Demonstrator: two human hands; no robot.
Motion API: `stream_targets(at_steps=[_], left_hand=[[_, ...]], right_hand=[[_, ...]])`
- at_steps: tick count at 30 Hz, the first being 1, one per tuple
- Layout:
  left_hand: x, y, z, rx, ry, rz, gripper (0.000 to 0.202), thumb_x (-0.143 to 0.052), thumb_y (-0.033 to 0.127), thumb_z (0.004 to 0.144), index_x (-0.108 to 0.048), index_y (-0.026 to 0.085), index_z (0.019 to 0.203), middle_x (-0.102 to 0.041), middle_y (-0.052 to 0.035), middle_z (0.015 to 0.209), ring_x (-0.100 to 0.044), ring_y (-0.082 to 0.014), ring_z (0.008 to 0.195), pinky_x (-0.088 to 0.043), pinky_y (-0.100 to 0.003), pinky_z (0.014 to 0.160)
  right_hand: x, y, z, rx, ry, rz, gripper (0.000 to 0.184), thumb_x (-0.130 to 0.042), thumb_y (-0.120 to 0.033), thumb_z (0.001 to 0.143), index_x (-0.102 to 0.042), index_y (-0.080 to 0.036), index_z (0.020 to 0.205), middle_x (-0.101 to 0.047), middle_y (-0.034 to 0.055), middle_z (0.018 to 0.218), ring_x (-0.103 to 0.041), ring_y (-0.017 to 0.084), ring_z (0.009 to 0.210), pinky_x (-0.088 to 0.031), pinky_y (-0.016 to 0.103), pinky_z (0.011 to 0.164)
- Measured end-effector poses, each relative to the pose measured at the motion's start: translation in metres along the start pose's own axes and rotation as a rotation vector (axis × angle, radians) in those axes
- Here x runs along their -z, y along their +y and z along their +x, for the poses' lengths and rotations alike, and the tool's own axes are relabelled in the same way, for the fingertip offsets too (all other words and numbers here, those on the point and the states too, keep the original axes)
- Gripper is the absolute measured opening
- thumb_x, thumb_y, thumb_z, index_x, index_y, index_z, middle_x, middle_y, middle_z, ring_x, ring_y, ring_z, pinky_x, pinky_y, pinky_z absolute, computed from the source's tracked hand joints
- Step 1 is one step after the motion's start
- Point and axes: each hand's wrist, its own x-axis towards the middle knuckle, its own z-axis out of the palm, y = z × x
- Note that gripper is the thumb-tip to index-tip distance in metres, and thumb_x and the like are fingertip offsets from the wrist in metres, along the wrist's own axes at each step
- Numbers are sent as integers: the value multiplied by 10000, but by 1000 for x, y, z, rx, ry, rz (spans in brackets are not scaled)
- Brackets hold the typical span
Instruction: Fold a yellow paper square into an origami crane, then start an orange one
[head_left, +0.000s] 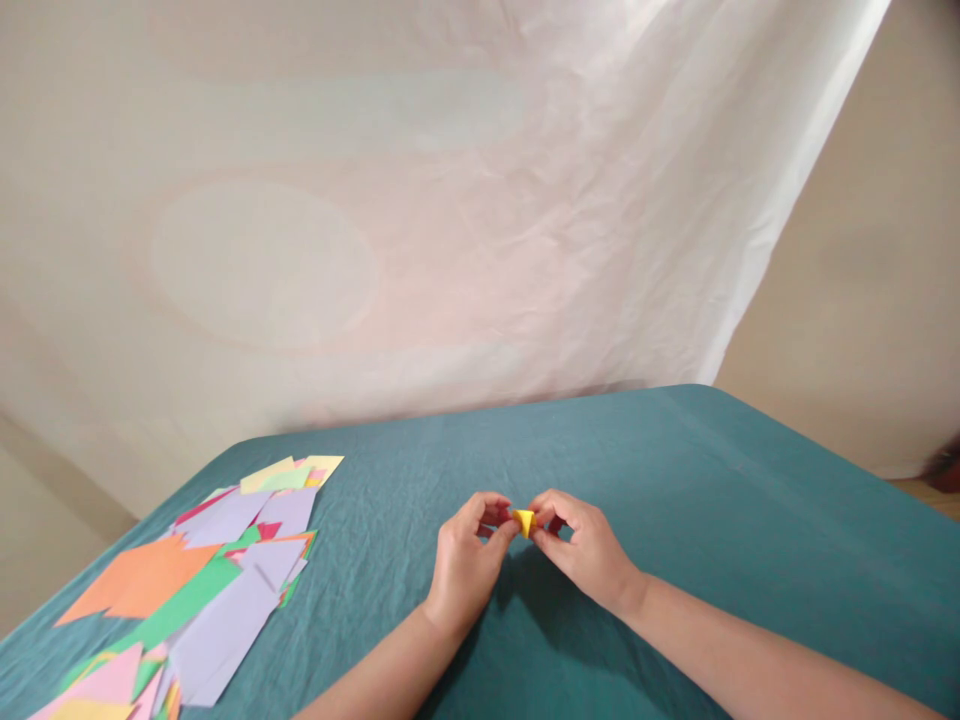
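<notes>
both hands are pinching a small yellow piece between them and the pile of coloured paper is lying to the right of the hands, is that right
Not quite: the pile of coloured paper lies to the left of the hands, as the head view shows. The rest holds: the left hand and right hand pinch the small yellow piece between them.

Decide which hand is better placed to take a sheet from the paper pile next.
Probably the left hand: the paper pile lies on its side, farther from the right hand. Both hands hold the yellow paper.
</notes>
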Motion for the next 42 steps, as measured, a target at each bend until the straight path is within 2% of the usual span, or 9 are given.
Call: stream_targets(at_steps=[5,15,22,28,35,42], left_hand=[[1,0,0,-18,12,63,29,-594,215,810,-613,195,814,-657,18,776,-622,-121,719,-476,-220,668],[1,1,-2,-49,49,109,36,-589,222,817,-618,201,815,-663,17,767,-628,-125,718,-477,-222,671],[3,2,0,-66,-4,54,100,-576,208,825,-647,216,895,-697,0,842,-649,-138,760,-491,-229,697],[4,2,2,-47,-62,19,143,-563,200,823,-668,221,918,-702,-14,886,-652,-147,791,-496,-234,707],[6,3,5,29,-120,-80,132,-570,220,803,-678,190,874,-704,-27,848,-653,-157,780,-492,-235,688],[5,-1,5,64,-149,-157,134,-557,185,785,-667,168,862,-700,-42,839,-647,-170,786,-498,-244,693]], right_hand=[[-1,-1,0,20,2,-15,152,-571,-57,750,-537,-198,706,-624,-11,782,-588,122,721,-433,225,685],[-1,-3,-2,117,18,-84,159,-554,-50,769,-537,-204,730,-623,8,817,-597,134,753,-447,238,705],[1,-3,-2,164,-9,-125,144,-533,-80,800,-558,-221,778,-625,31,842,-606,161,798,-476,274,738],[2,-3,-2,196,28,-125,144,-522,-80,806,-562,-218,815,-584,78,1063,-582,191,986,-473,319,851],[3,-3,-2,214,-19,-113,157,-510,-74,807,-555,-223,823,-601,61,1001,-591,178,960,-483,319,849],[4,-7,-2,269,-23,-131,145,-495,-102,848,-569,-225,830,-618,70,1035,-587,178,996,-482,333,874]])
